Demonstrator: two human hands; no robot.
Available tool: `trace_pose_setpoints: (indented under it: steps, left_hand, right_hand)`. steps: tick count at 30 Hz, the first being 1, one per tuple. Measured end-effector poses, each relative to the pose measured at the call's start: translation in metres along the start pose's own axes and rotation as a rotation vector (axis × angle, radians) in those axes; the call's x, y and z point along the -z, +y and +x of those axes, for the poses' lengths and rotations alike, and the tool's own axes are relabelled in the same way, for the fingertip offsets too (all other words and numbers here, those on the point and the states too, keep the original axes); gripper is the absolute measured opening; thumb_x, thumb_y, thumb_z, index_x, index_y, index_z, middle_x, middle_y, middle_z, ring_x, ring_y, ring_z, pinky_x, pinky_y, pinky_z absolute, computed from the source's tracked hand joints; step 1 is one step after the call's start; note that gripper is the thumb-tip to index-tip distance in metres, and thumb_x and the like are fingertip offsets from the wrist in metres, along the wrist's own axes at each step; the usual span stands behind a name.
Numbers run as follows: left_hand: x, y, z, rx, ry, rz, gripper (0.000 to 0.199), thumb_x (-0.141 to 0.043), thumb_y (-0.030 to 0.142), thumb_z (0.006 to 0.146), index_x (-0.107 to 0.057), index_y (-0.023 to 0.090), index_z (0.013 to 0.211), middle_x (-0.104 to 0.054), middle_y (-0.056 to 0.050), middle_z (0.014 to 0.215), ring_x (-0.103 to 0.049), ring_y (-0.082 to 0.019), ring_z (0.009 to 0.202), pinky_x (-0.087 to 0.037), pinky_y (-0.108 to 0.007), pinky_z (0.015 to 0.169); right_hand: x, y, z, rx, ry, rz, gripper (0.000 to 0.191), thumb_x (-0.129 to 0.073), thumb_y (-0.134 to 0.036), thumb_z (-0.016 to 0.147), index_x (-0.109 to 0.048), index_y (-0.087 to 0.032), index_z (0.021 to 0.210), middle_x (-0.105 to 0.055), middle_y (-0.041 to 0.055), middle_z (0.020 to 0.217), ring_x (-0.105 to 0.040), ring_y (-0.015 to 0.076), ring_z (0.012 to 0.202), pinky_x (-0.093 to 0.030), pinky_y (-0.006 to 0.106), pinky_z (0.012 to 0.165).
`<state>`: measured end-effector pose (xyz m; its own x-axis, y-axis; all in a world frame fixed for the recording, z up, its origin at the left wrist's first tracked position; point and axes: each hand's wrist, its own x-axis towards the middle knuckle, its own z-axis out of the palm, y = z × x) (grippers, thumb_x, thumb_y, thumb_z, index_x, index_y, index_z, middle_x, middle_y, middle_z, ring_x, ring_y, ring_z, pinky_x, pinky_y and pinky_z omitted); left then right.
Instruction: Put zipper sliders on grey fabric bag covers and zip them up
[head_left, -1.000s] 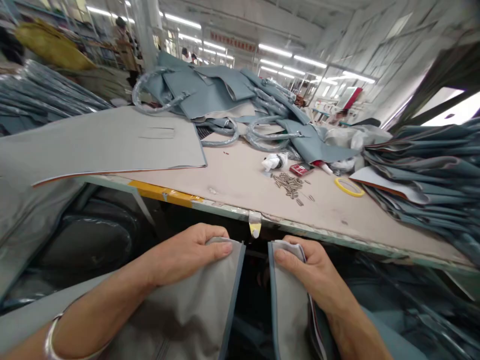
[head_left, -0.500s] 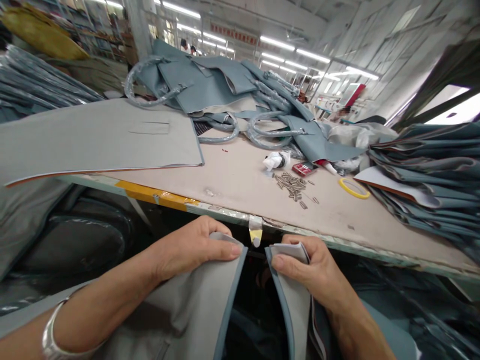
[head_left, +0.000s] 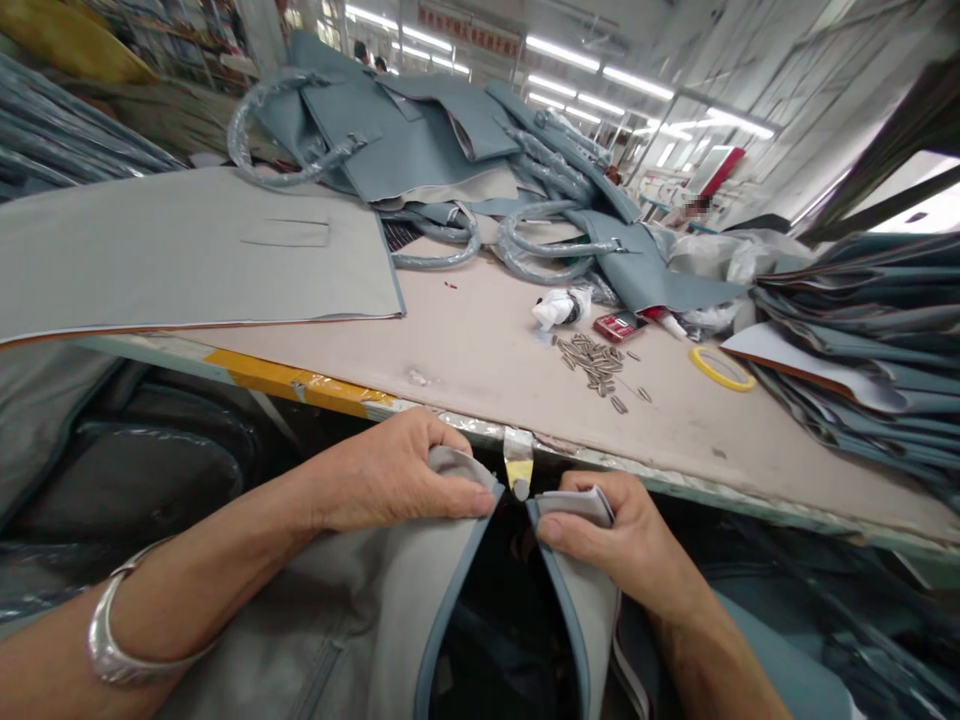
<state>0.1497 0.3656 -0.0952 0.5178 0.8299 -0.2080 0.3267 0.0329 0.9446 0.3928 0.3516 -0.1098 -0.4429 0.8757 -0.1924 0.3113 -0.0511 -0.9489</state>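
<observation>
My left hand (head_left: 409, 470) is closed on the upper corner of a grey fabric panel (head_left: 397, 590) with a blue-grey bound edge, thumb on top and fingers hidden beneath. Opposite it, my right hand (head_left: 611, 535) pinches the corner of a second grey fabric panel (head_left: 581, 600), also edged in blue-grey. A narrow dark gap separates the two edges, which widens toward me. Just beyond the corners, a taped tab (head_left: 519, 465) with a yellow patch hangs from the table edge. Whether the panels join lower down cannot be seen.
On the table (head_left: 480, 350) lie a large grey panel (head_left: 187, 260), a heap of blue-grey pieces (head_left: 420, 130) with plastic-wrapped handles, small metal parts (head_left: 591, 360), a red box (head_left: 619, 326) and a yellow tape roll (head_left: 721, 369). Folded panels (head_left: 885, 330) are stacked at right.
The two held corners have come slightly closer together, and the left panel's edge now bows more. Both hands keep their grip. The camera view has shifted a little.
</observation>
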Motion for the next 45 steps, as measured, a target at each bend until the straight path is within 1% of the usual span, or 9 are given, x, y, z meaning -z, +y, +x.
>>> trace_pose_setpoints:
  steps: [3,9,14,20,27,33,39,42,45]
  left_hand:
    - [-0.001,-0.002,0.001,-0.018,-0.014,-0.015,0.025,-0.072,0.032,0.075,-0.063,0.012,0.063,-0.045,0.003,0.056,-0.035,-0.006,0.052,-0.025,-0.018,0.044]
    - [-0.004,-0.006,0.004,0.03,-0.02,-0.042,0.027,-0.073,0.035,0.072,-0.064,0.011,0.064,-0.045,0.003,0.055,-0.034,-0.006,0.051,-0.024,-0.019,0.044]
    - [-0.007,-0.002,0.006,0.031,-0.021,-0.041,0.024,-0.073,0.032,0.071,-0.064,0.012,0.062,-0.043,0.004,0.053,-0.032,-0.006,0.05,-0.023,-0.019,0.043]
    - [-0.009,0.002,0.007,0.062,-0.02,-0.051,0.025,-0.072,0.033,0.07,-0.063,0.012,0.061,-0.044,0.004,0.052,-0.032,-0.006,0.049,-0.023,-0.019,0.043]
    - [-0.01,0.003,0.008,0.012,-0.005,-0.035,0.026,-0.071,0.033,0.071,-0.061,0.012,0.06,-0.043,0.005,0.052,-0.032,-0.006,0.049,-0.022,-0.018,0.042]
    - [-0.011,0.005,0.008,0.048,0.013,-0.01,0.026,-0.07,0.032,0.072,-0.059,0.013,0.059,-0.04,0.005,0.052,-0.03,-0.006,0.049,-0.021,-0.018,0.042]
    - [-0.012,0.004,0.006,0.065,0.024,-0.012,0.032,-0.07,0.036,0.072,-0.054,0.013,0.057,-0.037,0.005,0.052,-0.028,-0.006,0.05,-0.019,-0.019,0.042]
    - [-0.012,0.004,0.006,0.084,0.029,-0.011,0.032,-0.07,0.036,0.072,-0.053,0.013,0.058,-0.039,0.004,0.052,-0.029,-0.006,0.05,-0.02,-0.019,0.042]
    - [-0.012,0.001,0.006,0.087,0.032,-0.028,0.031,-0.07,0.039,0.071,-0.056,0.013,0.06,-0.042,0.004,0.053,-0.031,-0.007,0.049,-0.021,-0.019,0.042]
  right_hand:
    - [-0.001,0.0,0.002,-0.012,-0.013,-0.018,0.046,-0.072,-0.045,0.075,-0.041,-0.015,0.058,-0.03,-0.0057,0.051,-0.022,0.0039,0.048,-0.016,0.02,0.043]
    - [0.0,-0.001,0.003,-0.018,-0.011,-0.027,0.045,-0.071,-0.045,0.075,-0.041,-0.015,0.058,-0.031,-0.0053,0.051,-0.023,0.0041,0.049,-0.017,0.02,0.043]
    - [0.0,-0.001,0.003,-0.007,-0.028,-0.015,0.044,-0.071,-0.043,0.075,-0.042,-0.015,0.057,-0.029,-0.0055,0.051,-0.022,0.0041,0.048,-0.017,0.02,0.043]
    - [0.0,0.001,0.004,-0.025,-0.029,0.016,0.044,-0.073,-0.043,0.074,-0.043,-0.015,0.058,-0.03,-0.0056,0.051,-0.023,0.004,0.049,-0.018,0.019,0.044]
    - [-0.001,0.002,0.005,-0.039,-0.014,0.021,0.043,-0.074,-0.043,0.073,-0.046,-0.014,0.06,-0.034,-0.005,0.052,-0.026,0.004,0.049,-0.018,0.019,0.043]
    - [-0.001,0.003,0.007,-0.027,-0.007,0.062,0.043,-0.075,-0.042,0.073,-0.045,-0.014,0.06,-0.033,-0.0053,0.052,-0.025,0.0039,0.048,-0.019,0.019,0.043]
    - [-0.001,0.005,0.009,-0.027,-0.005,0.067,0.044,-0.075,-0.043,0.074,-0.045,-0.014,0.06,-0.034,-0.0051,0.052,-0.025,0.0037,0.048,-0.018,0.018,0.043]
    - [0.0,0.006,0.009,-0.028,-0.009,0.069,0.044,-0.075,-0.044,0.074,-0.045,-0.014,0.061,-0.034,-0.0051,0.053,-0.025,0.0038,0.048,-0.019,0.018,0.042]
    - [-0.001,0.005,0.009,-0.025,-0.009,0.073,0.045,-0.075,-0.044,0.074,-0.044,-0.015,0.06,-0.033,-0.0052,0.053,-0.025,0.0038,0.048,-0.019,0.018,0.042]
